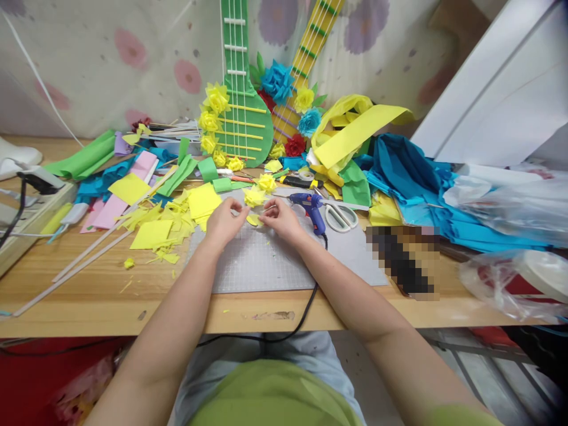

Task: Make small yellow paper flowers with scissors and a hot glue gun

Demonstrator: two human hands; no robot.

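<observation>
Over the grey cutting mat (248, 266), both hands are close together. My left hand (226, 223) is closed, thumb and forefinger pinched; what lies in the pinch is too small to make out. My right hand (281, 219) pinches a small yellow paper petal (253, 220), which shows in the gap between the hands. Just beyond the fingertips lie two yellow paper flowers, a nearer one (254, 196) and a farther one (267, 183). A blue glue gun (312, 208) lies right of my right hand, beside white-handled scissors (341, 218).
Yellow paper squares (151, 235) and scraps cover the left side. Behind stand a green paper guitar (246, 130) and a yellow one (316, 38), both with paper flowers. Blue paper (412, 171) is heaped right. The glue gun's black cord (306, 310) hangs over the table edge.
</observation>
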